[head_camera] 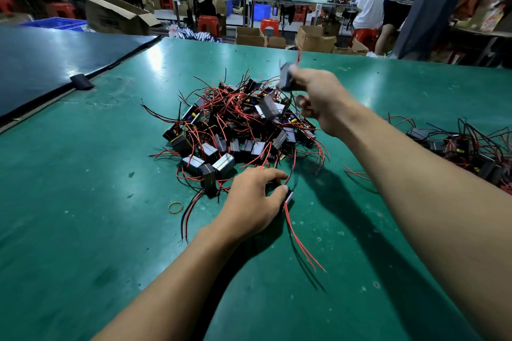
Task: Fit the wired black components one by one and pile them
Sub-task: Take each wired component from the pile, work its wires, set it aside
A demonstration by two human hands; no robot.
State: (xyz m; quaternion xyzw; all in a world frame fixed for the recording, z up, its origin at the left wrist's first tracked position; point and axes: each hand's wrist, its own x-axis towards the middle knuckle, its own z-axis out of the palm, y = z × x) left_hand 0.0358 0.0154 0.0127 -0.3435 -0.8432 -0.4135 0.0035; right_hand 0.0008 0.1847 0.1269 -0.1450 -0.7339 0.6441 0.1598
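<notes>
Far left: dark panel [55, 63] lies edge to edge with the green counter [83, 216]; a small black clip-like piece [81, 82] sits on the seam.

Left of centre: 1 yellow rubber band [176, 207] lies flat on the counter, just beside loose red and black leads from the heap.

Centre: heap of wired black components [235, 130], red and black leads tangled through it. Several blocks at its near edge carry yellow bands.

Left hand [255, 202]: palm down on the counter at the near edge of the heap. Fingers and thumb are curled round 1 black component [289, 197]. Its 2 red leads [302, 246] trail across the counter toward the viewer.

Right hand [318, 102]: raised above the right side of the heap, arm outstretched. Fingers grip a second black component [285, 77], clear of the heap, with a red lead pointing up. This area is motion-blurred, and the lower fingers are possibly curled on something else; cannot tell.

Far right: a second pile [465, 147] of the same wired black components rests on the counter, well apart from the centre heap.
</notes>
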